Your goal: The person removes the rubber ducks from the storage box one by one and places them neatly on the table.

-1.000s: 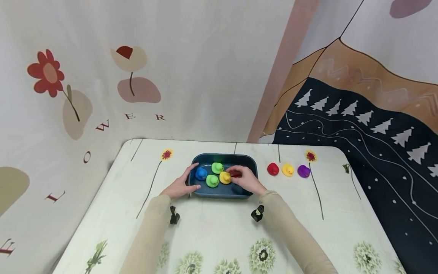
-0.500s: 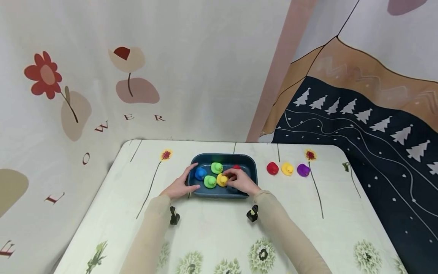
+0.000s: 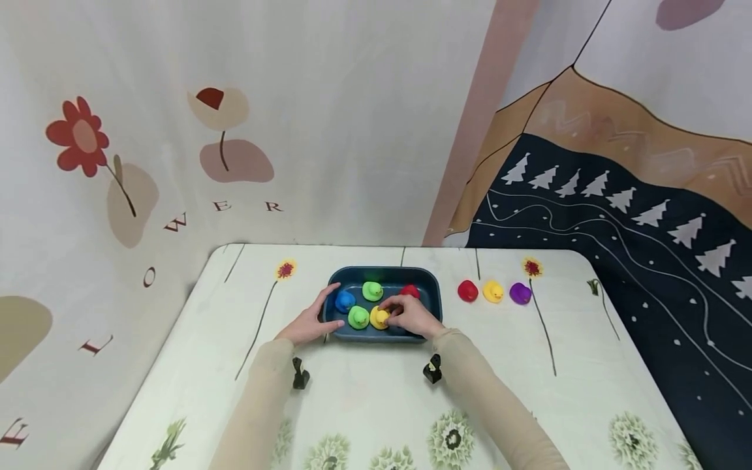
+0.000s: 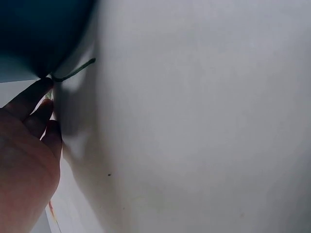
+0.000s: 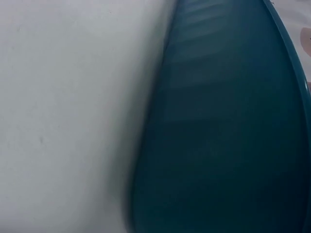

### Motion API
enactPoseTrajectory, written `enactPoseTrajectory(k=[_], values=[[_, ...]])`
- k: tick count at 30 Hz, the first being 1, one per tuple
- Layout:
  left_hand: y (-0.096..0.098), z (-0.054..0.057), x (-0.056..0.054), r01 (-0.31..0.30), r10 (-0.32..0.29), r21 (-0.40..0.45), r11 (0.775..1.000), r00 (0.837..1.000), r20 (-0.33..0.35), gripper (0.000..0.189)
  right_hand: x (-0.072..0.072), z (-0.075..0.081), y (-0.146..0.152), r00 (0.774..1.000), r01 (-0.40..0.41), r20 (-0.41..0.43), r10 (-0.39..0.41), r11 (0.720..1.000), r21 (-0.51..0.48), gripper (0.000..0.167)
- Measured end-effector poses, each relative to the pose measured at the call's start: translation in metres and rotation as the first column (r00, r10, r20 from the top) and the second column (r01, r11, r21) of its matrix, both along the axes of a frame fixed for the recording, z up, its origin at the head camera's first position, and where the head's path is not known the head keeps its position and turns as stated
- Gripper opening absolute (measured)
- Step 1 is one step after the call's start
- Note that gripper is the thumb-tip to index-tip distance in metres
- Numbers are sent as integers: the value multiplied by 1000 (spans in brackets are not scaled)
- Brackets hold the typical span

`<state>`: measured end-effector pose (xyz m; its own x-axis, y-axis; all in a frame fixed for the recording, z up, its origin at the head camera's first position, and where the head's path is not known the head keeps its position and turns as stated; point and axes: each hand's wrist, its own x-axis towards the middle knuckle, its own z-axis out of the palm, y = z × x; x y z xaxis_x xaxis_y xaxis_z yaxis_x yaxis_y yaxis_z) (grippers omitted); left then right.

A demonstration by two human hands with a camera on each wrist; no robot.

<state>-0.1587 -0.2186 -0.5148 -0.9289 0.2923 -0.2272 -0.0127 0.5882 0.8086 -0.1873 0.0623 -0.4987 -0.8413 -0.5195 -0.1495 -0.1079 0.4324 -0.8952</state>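
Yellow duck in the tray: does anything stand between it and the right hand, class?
Nothing visible does: the right hand touches the yellow duck from the right. The nearer green duck sits on its left, and the red duck in the tray lies farther back.

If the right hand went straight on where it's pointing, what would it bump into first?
The yellow duck in the tray; the right hand seems to hold it. Past that, perhaps the nearer green duck; depth is unclear.
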Motion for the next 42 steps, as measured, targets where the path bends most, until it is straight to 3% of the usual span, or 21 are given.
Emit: enactPoseTrajectory(k=[8, 20, 28, 42], values=[[1, -1, 1, -4, 4, 3, 1000, 1000, 9, 81, 3, 1, 1, 997, 20, -69, -23, 999, -32, 24], [0, 1, 2, -9, 9, 0, 1000, 1000, 11, 82, 12, 17, 11, 992, 66, -105, -74, 995, -80, 26], [0, 2, 1, -1, 1, 0, 1000, 1000, 3, 83, 18, 22, 30, 987, 140, -64, -148, 984, -112, 26], [-1, -1, 1, 5, -5, -7, 1000, 1000, -7, 82, 28, 37, 50, 986, 160, -23, -164, 981, -113, 27]])
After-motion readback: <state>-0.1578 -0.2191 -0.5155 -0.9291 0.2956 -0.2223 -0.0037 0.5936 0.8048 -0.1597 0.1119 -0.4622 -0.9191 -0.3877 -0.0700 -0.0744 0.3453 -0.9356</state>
